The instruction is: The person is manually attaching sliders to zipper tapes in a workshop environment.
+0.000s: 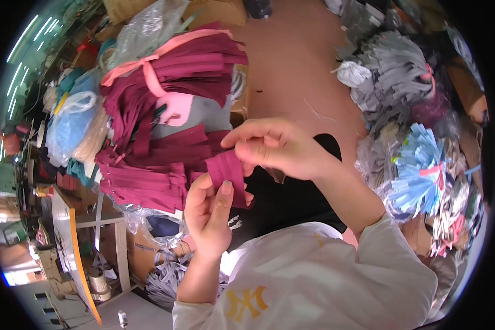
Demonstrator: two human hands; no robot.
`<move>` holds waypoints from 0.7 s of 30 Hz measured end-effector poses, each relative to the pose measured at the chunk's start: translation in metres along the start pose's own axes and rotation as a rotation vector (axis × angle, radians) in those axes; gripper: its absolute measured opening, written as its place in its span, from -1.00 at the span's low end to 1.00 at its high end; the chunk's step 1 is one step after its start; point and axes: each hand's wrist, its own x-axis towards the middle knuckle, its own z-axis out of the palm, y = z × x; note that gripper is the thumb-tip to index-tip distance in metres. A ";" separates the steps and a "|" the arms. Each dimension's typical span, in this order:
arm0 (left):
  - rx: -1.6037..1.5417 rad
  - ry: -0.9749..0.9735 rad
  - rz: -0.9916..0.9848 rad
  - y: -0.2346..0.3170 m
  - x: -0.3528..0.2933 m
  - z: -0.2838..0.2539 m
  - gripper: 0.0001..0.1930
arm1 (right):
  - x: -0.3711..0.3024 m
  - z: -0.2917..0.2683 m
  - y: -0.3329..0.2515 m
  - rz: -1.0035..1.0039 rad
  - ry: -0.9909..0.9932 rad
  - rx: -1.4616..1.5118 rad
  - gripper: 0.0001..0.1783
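A short maroon fabric strip is stretched between my hands above my lap. My left hand grips its lower end, the thumb pressed flat on the cloth. At the upper right end, my right hand has thumb and index finger bent together on the strip's edge; its other fingers are partly hidden. Just left of my hands lies a loose pile of maroon strips. Beyond it sits a larger maroon bundle, bound with a pink fabric tie.
Grey strip bundles and a light-blue bundle lie among plastic bags on the right. A blue bag stands at the left, near a wooden-edged table. More grey strips lie low beside my left forearm.
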 end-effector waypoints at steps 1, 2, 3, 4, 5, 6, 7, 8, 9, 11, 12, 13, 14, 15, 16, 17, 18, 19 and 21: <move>0.009 -0.040 -0.003 0.001 0.001 0.004 -0.76 | -0.005 0.001 0.011 -0.111 -0.001 0.005 -0.73; 0.019 -0.081 -0.006 0.001 0.001 0.008 -0.75 | -0.008 -0.001 0.020 -0.194 0.026 -0.087 -0.76; 0.017 -0.093 -0.017 0.000 0.002 0.012 -0.75 | -0.010 -0.004 0.023 -0.276 0.045 -0.183 -0.79; -0.056 -0.094 -0.024 -0.001 0.002 0.015 -0.74 | -0.016 -0.005 0.022 -0.274 0.060 -0.181 -0.79; -0.128 -0.092 -0.030 -0.002 0.003 0.018 -0.72 | -0.021 -0.006 0.017 -0.241 0.051 -0.151 -0.81; -0.349 -0.239 -0.108 -0.004 0.008 0.013 -0.68 | -0.025 -0.007 0.015 -0.209 0.036 -0.122 -0.82; -0.349 -0.243 -0.113 -0.006 0.011 0.015 -0.68 | -0.028 -0.009 0.015 -0.209 0.042 -0.120 -0.82; -0.506 -0.282 -0.187 -0.007 0.017 0.018 -0.67 | -0.031 -0.012 0.015 -0.261 0.021 -0.093 -0.83; -0.663 -0.318 -0.258 -0.007 0.020 0.021 -0.66 | -0.032 -0.014 0.015 -0.313 -0.004 -0.067 -0.84; -0.565 -0.315 -0.211 -0.019 0.019 0.018 -0.66 | -0.033 -0.009 0.014 -0.323 0.025 -0.069 -0.83; -0.468 -0.313 -0.169 -0.024 0.018 0.019 -0.65 | -0.035 -0.007 0.014 -0.331 0.058 -0.070 -0.82; -0.372 -0.310 -0.128 -0.026 0.018 0.020 -0.64 | -0.037 -0.005 0.015 -0.330 0.054 -0.068 -0.82; -0.358 -0.238 -0.089 -0.025 0.016 0.023 -0.66 | -0.039 -0.005 0.015 -0.324 0.165 -0.098 -0.81; -0.247 -0.158 -0.070 -0.021 0.018 0.026 -0.69 | -0.041 -0.006 0.016 -0.318 0.276 -0.129 -0.80; -0.222 -0.124 -0.033 -0.018 0.017 0.029 -0.71 | -0.043 -0.006 0.018 -0.316 0.272 -0.128 -0.80; -0.196 -0.091 0.004 -0.018 0.017 0.032 -0.72 | -0.044 -0.006 0.021 -0.378 0.268 -0.172 -0.82; -0.195 -0.087 0.001 -0.018 0.016 0.031 -0.72 | -0.047 -0.005 0.024 -0.438 0.265 -0.215 -0.83; -0.116 -0.102 0.065 -0.019 0.016 0.028 -0.74 | -0.049 -0.005 0.026 -0.498 0.263 -0.259 -0.84; -0.037 -0.121 0.125 -0.019 0.015 0.029 -0.75 | -0.049 -0.002 0.022 -0.503 0.311 -0.355 -0.86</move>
